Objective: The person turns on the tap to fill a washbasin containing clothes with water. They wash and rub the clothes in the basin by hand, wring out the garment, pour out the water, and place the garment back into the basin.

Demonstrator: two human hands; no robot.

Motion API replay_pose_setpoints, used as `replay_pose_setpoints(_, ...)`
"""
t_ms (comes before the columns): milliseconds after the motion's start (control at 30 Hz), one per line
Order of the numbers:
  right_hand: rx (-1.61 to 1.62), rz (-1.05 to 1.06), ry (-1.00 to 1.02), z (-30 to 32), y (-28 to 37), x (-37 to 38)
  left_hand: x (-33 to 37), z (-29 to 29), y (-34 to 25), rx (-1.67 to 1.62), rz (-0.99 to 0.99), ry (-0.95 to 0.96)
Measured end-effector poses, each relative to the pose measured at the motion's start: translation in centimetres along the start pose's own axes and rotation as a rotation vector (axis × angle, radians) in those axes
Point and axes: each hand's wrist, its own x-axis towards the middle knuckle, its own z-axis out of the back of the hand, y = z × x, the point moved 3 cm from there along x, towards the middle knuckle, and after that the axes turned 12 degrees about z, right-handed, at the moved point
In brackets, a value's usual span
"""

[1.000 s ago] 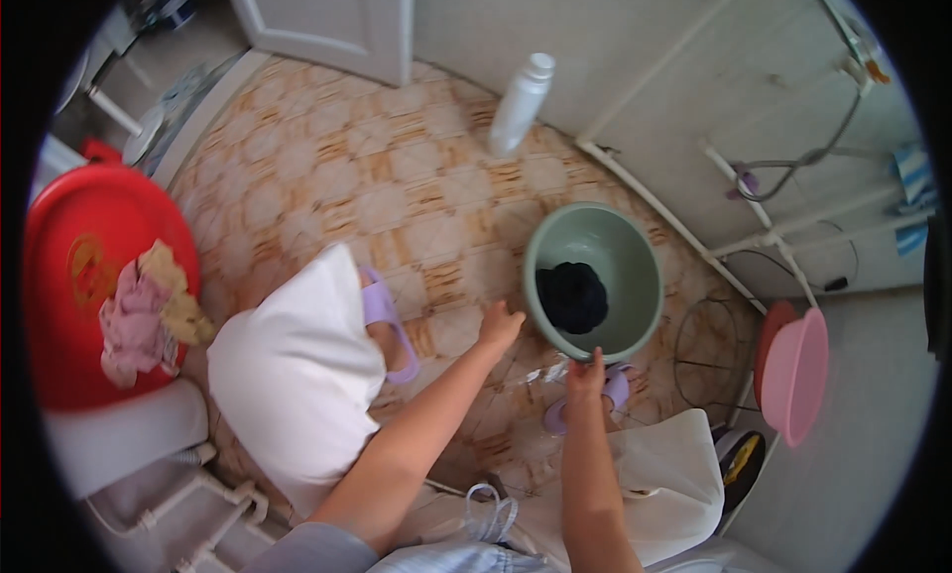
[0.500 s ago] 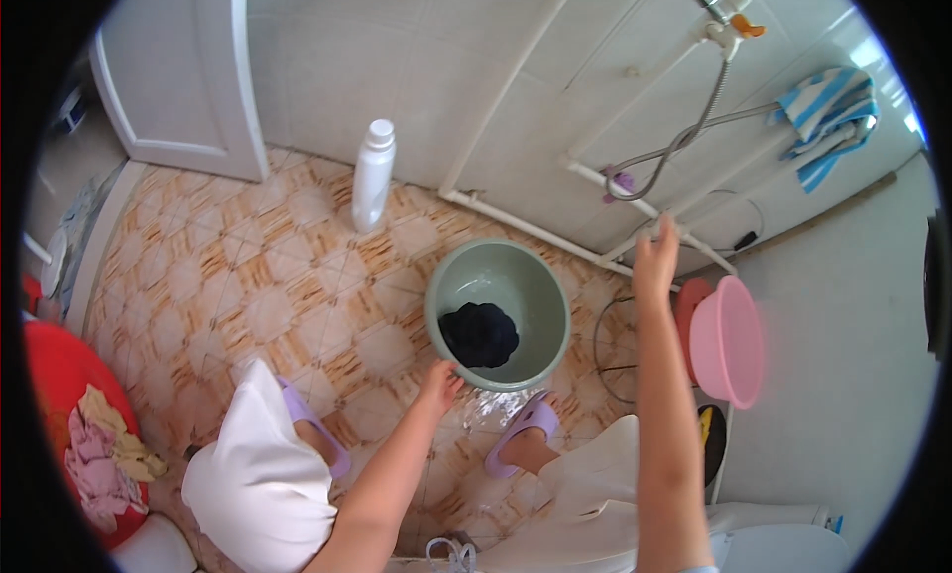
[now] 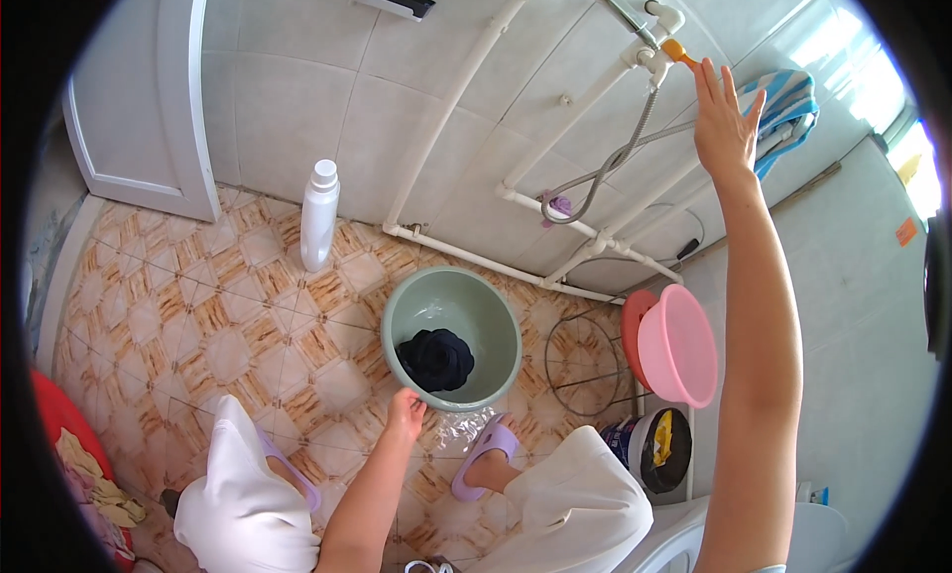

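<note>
Head view: shows the left hand low and the right hand high, well apart.
White bottle: stands upright on the floor, beyond the left hand and to its left.
Left hand: bends its fingers onto the near-left rim of the green basin, seems to pinch it.
Dark cloth: lies bunched inside the green basin, toward its left side, just beyond the left hand.
Green basin: rests on the floor, ahead of the left hand and to its right.
Orange tap handle: slants along its long axis, down and rightward to the right hand; lies just left of those fingertips, far from the left hand.
Right hand: reaches up with fingers spread, grips nothing; cannot tell whether touching the orange tap handle.
Striped towel: hangs just right of the right hand.
</note>
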Motion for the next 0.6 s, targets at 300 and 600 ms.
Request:
replay_pose_setpoints(300,1.114,-0.432,-0.384,-2.6,4.5,-3.6,-0.6,-0.7,-0.3,0.037,0.0,0.056)
replay_pose_setpoints(600,1.801,-1.76,0.78,4.0,42.4,-41.0,-2.2,-1.6,1.3,0.126,0.059,-0.024)
